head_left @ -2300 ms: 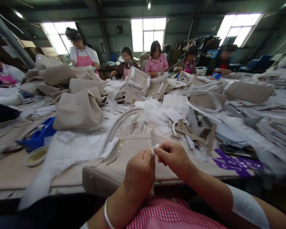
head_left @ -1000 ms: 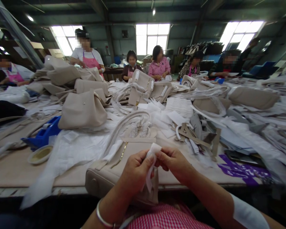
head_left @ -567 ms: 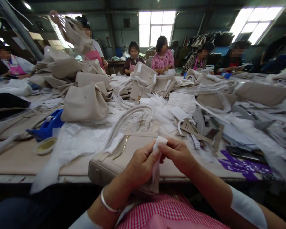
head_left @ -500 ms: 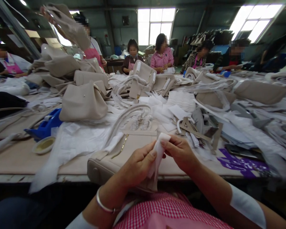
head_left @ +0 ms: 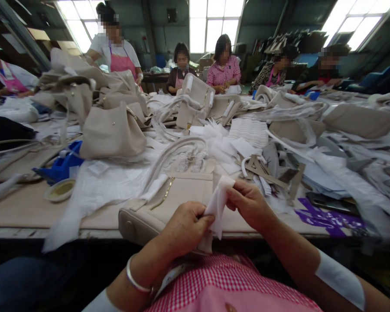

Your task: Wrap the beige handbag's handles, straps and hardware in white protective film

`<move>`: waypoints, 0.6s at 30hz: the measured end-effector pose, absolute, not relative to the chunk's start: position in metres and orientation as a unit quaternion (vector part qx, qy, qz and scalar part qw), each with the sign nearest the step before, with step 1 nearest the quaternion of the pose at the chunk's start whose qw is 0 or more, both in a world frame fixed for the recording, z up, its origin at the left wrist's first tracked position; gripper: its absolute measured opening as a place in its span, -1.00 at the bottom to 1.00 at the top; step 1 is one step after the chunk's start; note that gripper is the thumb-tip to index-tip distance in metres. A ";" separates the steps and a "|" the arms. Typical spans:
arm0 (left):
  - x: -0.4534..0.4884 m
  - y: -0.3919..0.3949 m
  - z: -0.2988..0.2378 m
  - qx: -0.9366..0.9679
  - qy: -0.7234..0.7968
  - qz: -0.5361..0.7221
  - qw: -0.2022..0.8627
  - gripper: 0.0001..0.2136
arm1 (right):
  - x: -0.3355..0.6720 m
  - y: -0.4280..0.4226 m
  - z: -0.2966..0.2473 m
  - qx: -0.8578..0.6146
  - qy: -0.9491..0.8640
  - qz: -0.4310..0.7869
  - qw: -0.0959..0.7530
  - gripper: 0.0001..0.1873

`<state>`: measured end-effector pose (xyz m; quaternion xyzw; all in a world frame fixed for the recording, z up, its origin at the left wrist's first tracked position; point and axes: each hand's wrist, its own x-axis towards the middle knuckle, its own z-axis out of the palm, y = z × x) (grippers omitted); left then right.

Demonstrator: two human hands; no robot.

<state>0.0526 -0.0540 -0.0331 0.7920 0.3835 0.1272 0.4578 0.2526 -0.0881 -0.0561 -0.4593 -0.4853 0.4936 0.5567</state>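
A thin white foam sheet (head_left: 218, 201) is stretched between my two hands, above the near right end of a beige handbag. My left hand (head_left: 190, 225) pinches its lower left part between thumb and fingers. At the upper right corner, my right hand (head_left: 248, 201) grips the sheet with bent fingers. The beige handbag (head_left: 178, 190) lies on the table's front edge, its gold zipper (head_left: 164, 193) facing up and its handle (head_left: 169, 151) reaching away from me. Part of the bag is hidden behind my left hand and forearm.
To the left are a blue tape dispenser (head_left: 63, 162) and a small round dish (head_left: 60, 190). Another beige handbag (head_left: 112, 134) stands behind. At right lie brown set squares (head_left: 269, 173), a phone (head_left: 331, 203) and a purple ribbon (head_left: 325, 219). Several co-workers sit or stand across the table.
The white sheet is opened out wider, and my right hand has shifted slightly right. Across the table at left, a standing co-worker has lowered the beige bag that was held up.
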 end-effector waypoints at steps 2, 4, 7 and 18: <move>0.051 -0.053 -0.032 0.783 0.386 0.139 0.467 -0.78 | 0.257 -0.092 -0.060 -0.409 -0.507 0.559 0.513 -0.54; 0.051 -0.053 -0.032 0.778 0.380 0.142 0.480 -0.77 | 0.254 -0.096 -0.066 -0.401 -0.524 0.587 0.470 -0.57; 0.052 -0.055 -0.035 0.779 0.373 0.141 0.484 -0.75 | 0.239 -0.099 -0.074 -0.441 -0.513 0.565 0.473 -0.69; 0.032 -0.050 -0.013 0.801 0.271 0.124 0.520 -0.74 | 0.212 -0.098 -0.073 -0.521 -0.491 0.455 0.529 -0.77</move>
